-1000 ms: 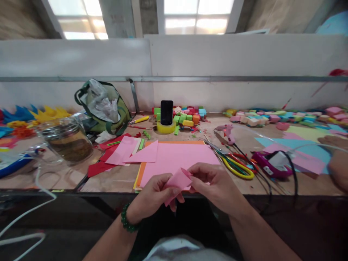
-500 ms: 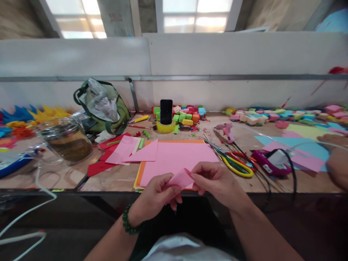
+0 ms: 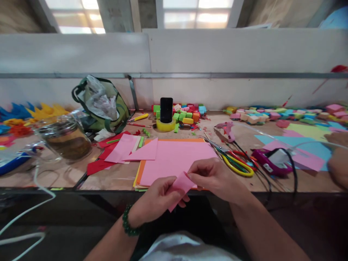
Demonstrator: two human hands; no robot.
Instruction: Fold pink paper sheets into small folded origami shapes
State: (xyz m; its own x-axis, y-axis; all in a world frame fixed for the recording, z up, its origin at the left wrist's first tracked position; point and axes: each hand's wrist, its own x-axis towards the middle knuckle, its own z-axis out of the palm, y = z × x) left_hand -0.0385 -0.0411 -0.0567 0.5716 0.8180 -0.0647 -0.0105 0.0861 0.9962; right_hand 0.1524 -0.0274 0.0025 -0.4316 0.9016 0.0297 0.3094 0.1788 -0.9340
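Note:
Both hands hold one small piece of pink paper (image 3: 182, 183) above the table's front edge. My left hand (image 3: 160, 197), with a green bead bracelet (image 3: 128, 222) at the wrist, pinches it between thumb and fingers. At its upper right corner, which curls a little, my right hand (image 3: 210, 177) grips it with the fingertips. Behind the hands lies a stack of pink sheets (image 3: 176, 152), with orange and yellow sheets showing at its edges. A cut pink triangle (image 3: 148, 151) overlaps the stack's left side.
Scissors with yellow handles (image 3: 239, 166), a pink glue gun (image 3: 227, 129) and a purple power strip (image 3: 272, 163) lie to the right. A phone (image 3: 166, 110) stands in a tape roll (image 3: 165, 125). A glass jar (image 3: 66, 139) and green bag (image 3: 122, 112) are left. Another person's hand (image 3: 338, 159) is far right.
The pink paper has turned in my hands, its lower end now pointing down below my left thumb. My right hand has shifted slightly left, still at the upper corner.

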